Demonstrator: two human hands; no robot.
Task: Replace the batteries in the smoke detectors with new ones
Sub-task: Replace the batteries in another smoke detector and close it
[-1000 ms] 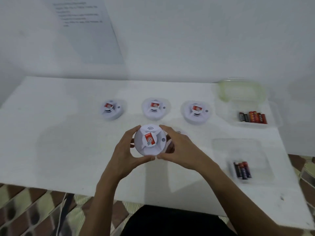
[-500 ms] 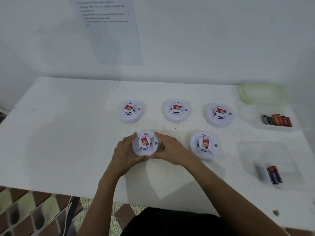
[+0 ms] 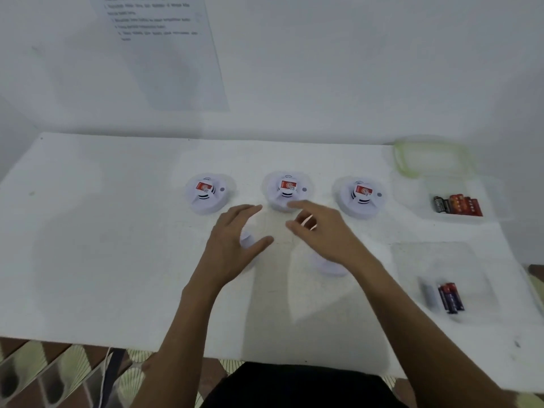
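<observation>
**Both Hands Reaching Over the Row of Detectors**

At the far left of the back row, a round white plastic smoke detector with a red label [image 3: 206,192] is sitting untouched on the white table [image 3: 88,245]. Nearer me, the left hand [image 3: 232,245] is hovering palm down with fingers spread and gripping nothing; a white detector edge [image 3: 246,239] is peeking out beneath it. The middle detector [image 3: 287,188] is lying just beyond both sets of fingertips. The right hand [image 3: 321,231] is stretching forward, fingers loosely apart and empty, arching over another partly hidden white detector [image 3: 328,267]. The two hands are staying apart. To do this step well, I would judge, they should be closing on one unit's rim from opposite sides before lifting. Further right, the third back-row detector [image 3: 360,197] is resting, then a clear tray of red and black batteries [image 3: 457,205], and a nearer clear tray holding dark batteries [image 3: 450,297].
</observation>
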